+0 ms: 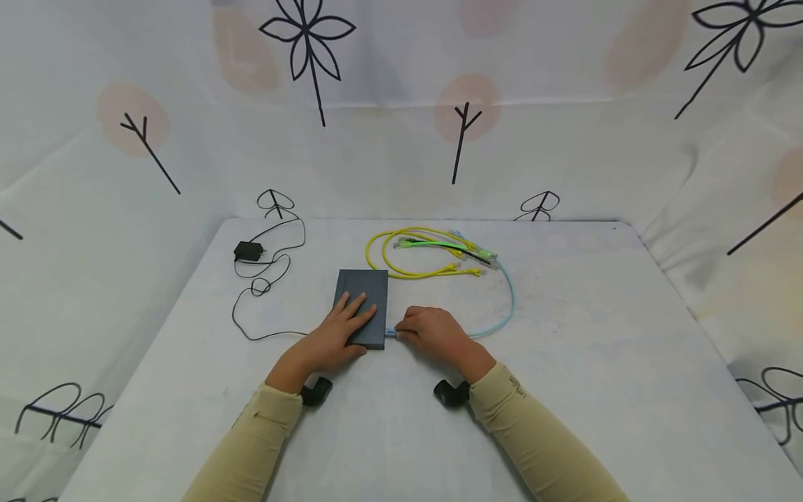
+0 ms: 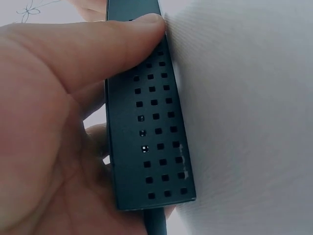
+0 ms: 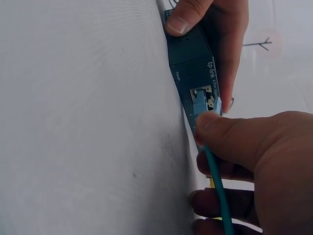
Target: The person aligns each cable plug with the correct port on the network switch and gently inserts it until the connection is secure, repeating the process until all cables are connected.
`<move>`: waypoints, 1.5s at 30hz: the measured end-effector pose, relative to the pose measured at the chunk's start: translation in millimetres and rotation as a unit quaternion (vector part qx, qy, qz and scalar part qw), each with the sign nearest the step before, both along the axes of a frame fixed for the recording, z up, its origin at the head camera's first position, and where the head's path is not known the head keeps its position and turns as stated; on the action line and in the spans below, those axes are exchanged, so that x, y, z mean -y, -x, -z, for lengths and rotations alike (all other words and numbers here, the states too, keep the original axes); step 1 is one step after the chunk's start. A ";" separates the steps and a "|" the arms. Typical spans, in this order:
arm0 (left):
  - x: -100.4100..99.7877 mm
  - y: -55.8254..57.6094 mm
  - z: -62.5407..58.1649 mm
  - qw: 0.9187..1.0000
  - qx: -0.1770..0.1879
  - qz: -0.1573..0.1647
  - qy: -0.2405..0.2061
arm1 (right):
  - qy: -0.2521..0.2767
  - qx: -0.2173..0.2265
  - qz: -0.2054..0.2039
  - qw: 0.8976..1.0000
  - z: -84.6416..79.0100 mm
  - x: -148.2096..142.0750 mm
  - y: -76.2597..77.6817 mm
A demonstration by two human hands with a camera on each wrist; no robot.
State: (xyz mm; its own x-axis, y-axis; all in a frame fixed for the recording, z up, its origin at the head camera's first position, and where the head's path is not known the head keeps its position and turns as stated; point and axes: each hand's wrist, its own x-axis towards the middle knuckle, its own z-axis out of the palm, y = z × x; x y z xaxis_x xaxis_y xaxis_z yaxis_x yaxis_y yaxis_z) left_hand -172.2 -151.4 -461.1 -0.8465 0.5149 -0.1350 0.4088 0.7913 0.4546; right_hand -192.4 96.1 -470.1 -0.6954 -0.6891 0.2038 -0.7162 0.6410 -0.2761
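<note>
A dark grey TP-Link network switch [image 1: 364, 282] lies on the white table. My left hand [image 1: 335, 335] rests on it, fingers spread across the top. In the left wrist view, its thumb [image 2: 132, 39] presses against the side with square vent holes. My right hand [image 1: 436, 335] pinches the plug end of a light blue Ethernet cable [image 1: 511, 300] at the switch's right side. In the right wrist view, the blue plug [image 3: 199, 104] stands at a port on the front panel; how deep it sits is partly hidden by the thumb. The cable runs back beneath the hand.
A black power adapter [image 1: 249, 251] lies at the back left, its thin cord [image 1: 270, 336] running toward the switch's left side. Behind the switch are coiled yellow cables [image 1: 433, 276], with a green cable [image 1: 433, 244] and a black one over them. Patterned cloth [image 1: 389, 160] surrounds the table.
</note>
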 end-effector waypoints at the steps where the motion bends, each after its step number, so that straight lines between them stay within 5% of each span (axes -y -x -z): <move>1: 0.7 -0.1 0.4 1.000 0.001 -0.001 -0.001 | 0.001 0.007 0.000 1.000 0.1 0.4 -0.1; 13: 6.6 -4.8 1.4 1.000 0.020 -0.003 -0.013 | 0.006 0.078 0.020 0.997 1.9 2.1 -3.0; 27: 5.1 -6.9 3.0 1.000 0.011 -0.007 -0.009 | 0.026 0.096 0.043 0.994 0.9 -8.8 5.4; 45: 0.7 -4.5 2.1 1.000 0.009 -0.005 -0.007 | 0.048 0.089 0.159 0.982 -5.9 -45.2 31.8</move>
